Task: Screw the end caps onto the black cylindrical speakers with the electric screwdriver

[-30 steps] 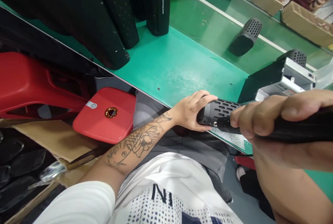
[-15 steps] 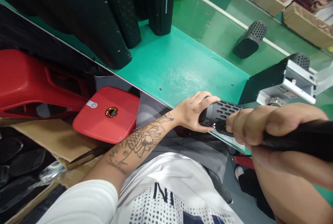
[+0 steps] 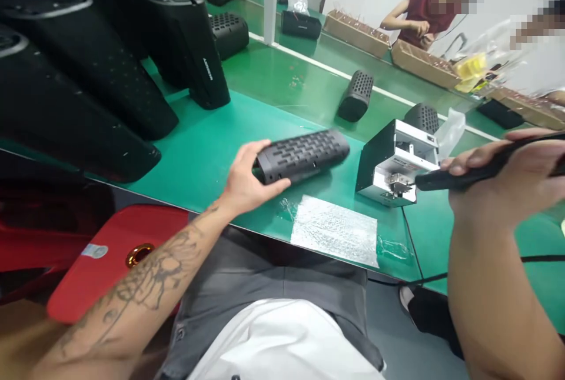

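Observation:
My left hand point(image 3: 249, 179) is closed around the near end of a black speaker housing point(image 3: 304, 156) with a slotted grille, held low over the green table. In my right hand point(image 3: 489, 174) is a black electric screwdriver point(image 3: 459, 179). Its bit points left, at the front of a silver and black screw feeder point(image 3: 392, 162); whether the bit touches the feeder I cannot tell. A piece of bubble wrap point(image 3: 335, 230) lies flat on the table edge in front of me, between my hands.
Tall black speaker housings point(image 3: 194, 50) stand at the left. Another perforated housing point(image 3: 356, 96) lies beyond, on the green surface point(image 3: 273, 92). Cardboard boxes point(image 3: 426, 62) line the back, where a person in a dark red top works. A red stool point(image 3: 115, 250) is at lower left.
The screwdriver has moved from the housing's end to the screw feeder. My left hand has turned the housing so its side shows over the table. The camera view has swung right.

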Tool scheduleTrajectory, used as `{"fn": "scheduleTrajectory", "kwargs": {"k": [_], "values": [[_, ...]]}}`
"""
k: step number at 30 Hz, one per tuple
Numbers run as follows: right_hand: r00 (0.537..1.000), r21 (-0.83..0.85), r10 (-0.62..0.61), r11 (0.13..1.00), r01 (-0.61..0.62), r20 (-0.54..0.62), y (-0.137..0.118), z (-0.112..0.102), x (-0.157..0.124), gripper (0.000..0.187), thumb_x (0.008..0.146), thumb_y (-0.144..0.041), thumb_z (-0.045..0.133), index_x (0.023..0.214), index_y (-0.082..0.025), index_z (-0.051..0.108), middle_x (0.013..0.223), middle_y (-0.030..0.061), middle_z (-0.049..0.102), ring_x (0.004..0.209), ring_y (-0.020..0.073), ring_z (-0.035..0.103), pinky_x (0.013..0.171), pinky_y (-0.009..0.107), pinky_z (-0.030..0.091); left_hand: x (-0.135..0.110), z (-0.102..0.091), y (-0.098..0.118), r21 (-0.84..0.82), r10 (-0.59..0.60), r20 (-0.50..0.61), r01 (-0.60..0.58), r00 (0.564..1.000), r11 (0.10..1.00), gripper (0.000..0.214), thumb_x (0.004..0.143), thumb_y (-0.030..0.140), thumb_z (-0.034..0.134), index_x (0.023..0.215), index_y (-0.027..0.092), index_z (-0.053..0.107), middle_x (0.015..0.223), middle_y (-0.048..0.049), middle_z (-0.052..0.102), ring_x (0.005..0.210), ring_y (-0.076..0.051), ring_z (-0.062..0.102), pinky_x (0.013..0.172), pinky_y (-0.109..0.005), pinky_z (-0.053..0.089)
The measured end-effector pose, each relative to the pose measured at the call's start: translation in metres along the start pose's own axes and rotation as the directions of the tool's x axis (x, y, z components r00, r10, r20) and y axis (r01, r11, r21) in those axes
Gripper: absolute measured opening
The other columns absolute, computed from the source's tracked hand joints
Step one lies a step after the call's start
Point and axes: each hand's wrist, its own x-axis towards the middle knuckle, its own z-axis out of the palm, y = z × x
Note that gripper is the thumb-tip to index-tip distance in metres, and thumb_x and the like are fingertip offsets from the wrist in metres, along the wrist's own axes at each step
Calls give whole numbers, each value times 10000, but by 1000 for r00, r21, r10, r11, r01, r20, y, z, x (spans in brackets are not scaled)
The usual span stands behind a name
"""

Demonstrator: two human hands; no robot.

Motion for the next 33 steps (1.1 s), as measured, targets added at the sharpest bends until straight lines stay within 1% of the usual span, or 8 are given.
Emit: {"fn": "scheduleTrajectory", "kwargs": {"k": [6, 12, 15, 18, 20, 24, 28, 33], "values": [[995, 14, 10, 1000, -12, 102, 38, -22, -12, 638, 792, -774, 1107, 846, -241, 760, 561, -36, 627, 424, 194, 574, 441, 347, 585, 154, 79, -46, 21, -271, -238, 284, 933, 959, 1032, 802, 414, 1073, 1694, 221, 590, 1711, -194, 634, 1702, -441, 578, 1528, -585, 413], [979, 25, 95, 995, -101, 183, 28, -31, -21, 549, 819, -683, 1123, 878, -246, 796, 595, -18, 669, 434, 214, 614, 483, 389, 620, 265, 172, -57, 3, -400, -202, 409, 894, 913, 1059, 932, 295, 1020, 1817, 234, 443, 1859, -245, 460, 1798, -423, 471, 1562, -584, 311], [959, 16, 159, 986, -167, 234, 18, -33, -25, 549, 844, -709, 1109, 899, -244, 822, 609, -12, 683, 436, 216, 631, 494, 404, 640, 284, 208, -34, 84, -441, -199, 464, 875, 882, 1074, 949, 274, 997, 1854, 186, 426, 1943, -309, 346, 1903, -484, 292, 1584, -686, 169], [942, 17, 212, 974, -224, 260, 8, -34, -30, 511, 873, -716, 1084, 936, -265, 852, 614, -13, 688, 431, 215, 632, 503, 411, 647, 279, 256, 13, 160, -310, -163, 335, 937, 929, 1010, 1027, 323, 908, 1893, 173, 410, 2035, -305, 240, 1963, -480, 110, 1582, -744, 22], [940, 23, 231, 969, -244, 252, 2, -35, -31, 492, 883, -733, 1063, 943, -287, 863, 597, -18, 674, 415, 213, 608, 493, 414, 636, 268, 295, 48, 134, -214, 0, 212, 977, 968, 1031, 1039, 440, 919, 1908, 195, 420, 2044, -283, 260, 1965, -456, 139, 1594, -695, 14], [949, 15, 243, 968, -251, 199, -12, -35, -31, 510, 870, -792, 1044, 933, -318, 864, 572, -24, 651, 408, 210, 583, 478, 406, 617, 260, 345, 92, 50, -432, 173, 430, 885, 902, 1257, 884, 439, 1083, 1920, 180, 419, 2006, -341, 290, 1900, -530, 307, 1562, -681, 191], [956, -1, 247, 968, -250, 160, -30, -42, -37, 529, 866, -831, 1029, 907, -330, 863, 558, -28, 635, 401, 204, 565, 468, 401, 607, 271, 322, 97, 12, -552, 170, 558, 817, 830, 1105, 995, 414, 970, 1898, 149, 392, 1768, -365, 579, 1594, -459, 718, 1398, -586, 514], [965, 55, 220, 972, -229, 146, -38, -75, -46, 554, 820, -875, 1009, 910, -344, 881, 508, -34, 552, 326, 220, 463, 369, 423, 513, 242, 196, 72, -44, -498, 148, 509, 854, 860, 1031, 900, 397, 991, 1787, 162, 522, 1749, -289, 652, 1617, -421, 715, 1396, -531, 564]]}}
